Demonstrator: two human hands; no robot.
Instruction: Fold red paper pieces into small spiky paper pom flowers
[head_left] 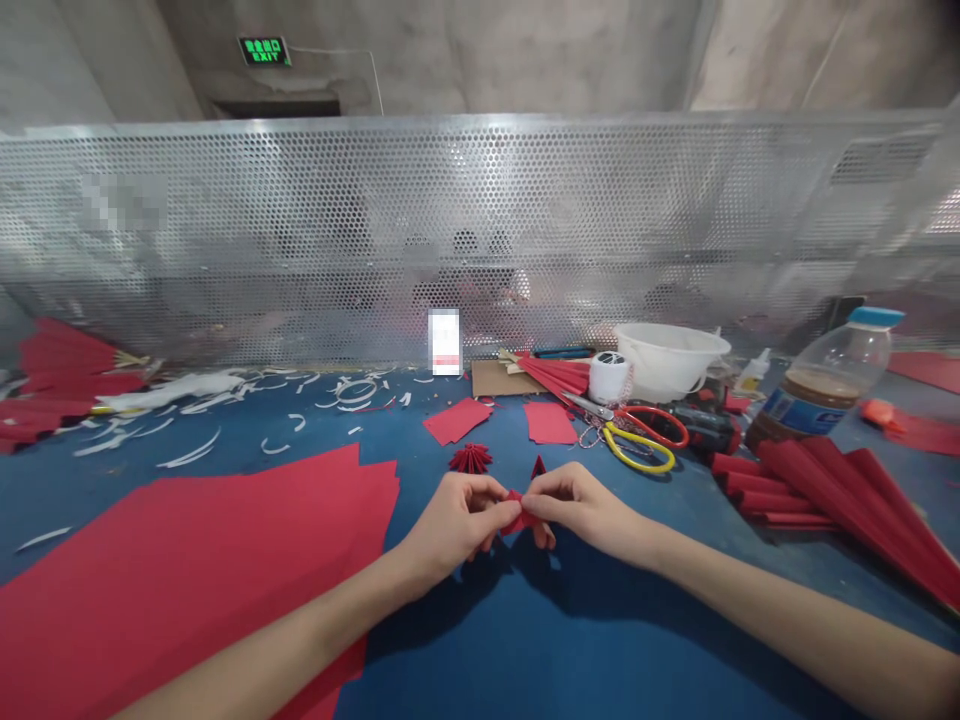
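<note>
Left hand (454,522) pinching folded red paper (520,516) | right hand (581,505) likewise | red sheet edge (384,500) beside left hand

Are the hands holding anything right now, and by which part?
Yes: the left hand and right hand pinch a small folded piece of red paper between their fingertips, one at each side of it.

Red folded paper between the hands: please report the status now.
Left hand and right hand pinching folded red paper. Pleated red paper rosette ahead, not touching them.
</note>
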